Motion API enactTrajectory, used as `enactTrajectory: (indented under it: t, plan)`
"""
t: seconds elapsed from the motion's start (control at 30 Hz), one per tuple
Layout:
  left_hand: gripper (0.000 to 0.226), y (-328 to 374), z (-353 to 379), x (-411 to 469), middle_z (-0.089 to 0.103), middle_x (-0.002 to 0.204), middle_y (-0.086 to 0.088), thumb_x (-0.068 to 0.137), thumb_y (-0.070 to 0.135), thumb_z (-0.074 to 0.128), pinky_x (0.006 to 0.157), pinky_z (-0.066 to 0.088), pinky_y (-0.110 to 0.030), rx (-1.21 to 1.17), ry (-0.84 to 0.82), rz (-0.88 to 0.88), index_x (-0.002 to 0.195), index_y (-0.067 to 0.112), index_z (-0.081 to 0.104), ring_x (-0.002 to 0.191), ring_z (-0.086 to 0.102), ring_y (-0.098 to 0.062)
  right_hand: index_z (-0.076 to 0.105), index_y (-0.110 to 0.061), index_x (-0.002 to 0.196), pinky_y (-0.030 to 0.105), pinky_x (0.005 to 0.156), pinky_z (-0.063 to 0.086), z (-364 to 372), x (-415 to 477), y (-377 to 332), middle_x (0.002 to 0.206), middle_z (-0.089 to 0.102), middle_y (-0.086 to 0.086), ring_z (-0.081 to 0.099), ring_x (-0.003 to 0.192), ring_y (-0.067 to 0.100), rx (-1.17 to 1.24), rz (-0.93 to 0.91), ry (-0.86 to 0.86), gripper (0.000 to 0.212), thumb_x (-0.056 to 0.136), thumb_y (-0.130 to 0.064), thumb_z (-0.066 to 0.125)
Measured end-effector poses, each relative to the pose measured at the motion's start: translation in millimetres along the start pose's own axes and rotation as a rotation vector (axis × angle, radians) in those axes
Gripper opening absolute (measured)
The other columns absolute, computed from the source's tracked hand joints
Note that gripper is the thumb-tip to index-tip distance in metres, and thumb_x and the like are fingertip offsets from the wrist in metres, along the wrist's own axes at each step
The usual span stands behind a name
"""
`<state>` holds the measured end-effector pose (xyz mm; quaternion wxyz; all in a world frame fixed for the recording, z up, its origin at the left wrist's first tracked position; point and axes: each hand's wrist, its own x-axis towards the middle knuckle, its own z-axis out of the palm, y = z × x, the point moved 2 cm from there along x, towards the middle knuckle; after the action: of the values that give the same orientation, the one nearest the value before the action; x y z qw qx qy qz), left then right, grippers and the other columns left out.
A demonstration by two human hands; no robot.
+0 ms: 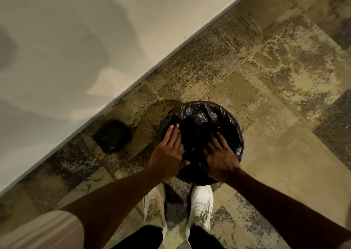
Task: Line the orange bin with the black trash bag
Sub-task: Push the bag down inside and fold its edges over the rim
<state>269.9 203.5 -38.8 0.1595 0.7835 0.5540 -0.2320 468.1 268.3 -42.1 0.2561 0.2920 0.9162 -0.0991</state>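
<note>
A round bin stands on the carpet right in front of my feet, fully wrapped by the black trash bag (205,116), so no orange shows. The bag's glossy plastic is folded over the rim and sags into the dark inside. My left hand (169,152) lies flat with fingers spread on the bag at the bin's left rim. My right hand (218,155) rests flat with fingers spread on the bag at the near right side of the opening. Neither hand is closed around the plastic.
A small dark bundle of black plastic (113,135) lies on the floor left of the bin, close to the white wall (76,49) and its baseboard. My white shoes (201,205) stand just below the bin. Patterned carpet stretches to the right.
</note>
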Motion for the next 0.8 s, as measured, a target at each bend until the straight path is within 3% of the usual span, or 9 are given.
enactTrajectory:
  t: [0.07,0.13,0.23,0.37,0.47,0.57,0.63,0.7,0.8]
  plan:
    - [0.084,16.7,3.2,-3.9,0.055,0.150,-0.038,0.107,0.059,0.029,0.132,0.012,-0.062,-0.049,0.053,0.056,0.123,-0.013,0.068,0.157,0.030,-0.054,0.067,-0.010,0.136,0.056,0.123,0.032,2.3,-2.4,-17.4,0.143,0.065,0.020,0.049,0.144,0.042,0.105,-0.042,0.052,0.058,0.097,-0.049,0.051]
    - [0.078,31.7,9.1,-6.4,0.062,0.144,-0.035,0.106,0.055,0.031,0.133,0.013,-0.061,-0.090,0.038,0.105,0.124,-0.011,0.070,0.156,0.035,-0.052,0.059,-0.013,0.146,0.052,0.122,0.032,10.0,-3.2,-29.5,0.150,0.060,0.016,0.047,0.146,0.039,0.170,-0.045,-0.009,0.062,0.099,-0.049,0.045]
    - [0.078,41.7,17.2,-8.1,0.062,0.147,-0.031,0.106,0.053,0.024,0.134,-0.002,-0.061,-0.084,-0.010,0.127,0.136,-0.007,0.063,0.159,0.029,-0.051,0.040,-0.018,0.160,0.054,0.123,0.026,27.9,0.6,-33.9,0.161,0.049,0.014,0.044,0.148,0.038,0.150,-0.034,-0.177,0.069,0.101,-0.054,0.041]
    - [0.083,38.0,28.4,-6.6,0.065,0.145,-0.027,0.106,0.057,0.014,0.130,-0.021,-0.059,0.001,-0.086,0.085,0.139,-0.001,0.063,0.161,0.026,-0.047,0.046,-0.022,0.156,0.056,0.117,0.034,39.0,4.6,-23.2,0.147,0.062,0.011,0.064,0.125,0.037,0.094,-0.039,-0.304,0.052,0.108,-0.042,0.038]
    - [0.091,30.5,30.5,-7.7,0.064,0.145,-0.026,0.106,0.063,0.009,0.131,-0.019,-0.058,-0.046,-0.106,0.060,0.139,-0.002,0.063,0.160,0.029,-0.046,0.062,-0.028,0.138,0.044,0.088,0.059,35.7,3.5,-12.3,0.124,0.074,0.010,0.075,0.099,0.033,0.202,-0.041,-0.114,0.041,0.107,-0.051,0.046]
    - [0.073,26.7,19.2,-11.2,0.078,0.115,-0.024,0.108,0.057,0.034,0.131,0.025,-0.055,-0.135,0.114,0.115,0.111,-0.001,0.077,0.132,0.064,-0.042,0.065,-0.027,0.123,0.039,0.083,0.057,28.5,-0.2,-2.7,0.113,0.076,0.007,0.073,0.102,0.030,0.697,0.132,0.028,0.046,0.103,-0.061,0.040]
    - [0.050,23.2,11.4,-11.7,0.077,0.105,-0.021,0.101,0.046,0.054,0.118,0.045,-0.053,-0.199,0.352,0.080,0.099,0.002,0.077,0.113,0.070,-0.041,0.069,-0.029,0.106,0.035,0.074,0.058,20.6,-5.1,6.0,0.100,0.078,-0.002,0.075,0.088,0.019,0.876,0.269,0.303,0.029,0.101,-0.052,0.052]
    - [0.033,18.4,2.2,-11.1,0.070,0.106,-0.017,0.096,0.038,0.061,0.101,0.051,-0.049,-0.303,0.516,-0.046,0.098,0.006,0.072,0.105,0.067,-0.038,0.070,-0.030,0.097,0.027,0.066,0.059,14.9,-16.6,15.9,0.092,0.076,-0.006,0.073,0.078,0.009,0.975,0.453,0.578,0.010,0.099,-0.039,0.067]
    - [0.032,6.5,-11.1,-6.9,0.062,0.115,-0.011,0.093,0.043,0.065,0.090,0.051,-0.043,-0.497,0.566,-0.459,0.108,0.014,0.062,0.109,0.059,-0.028,0.063,-0.032,0.097,0.032,0.067,0.057,15.9,-36.4,25.8,0.096,0.068,-0.006,0.070,0.084,0.016,1.027,0.819,0.803,0.019,0.091,-0.047,0.075]
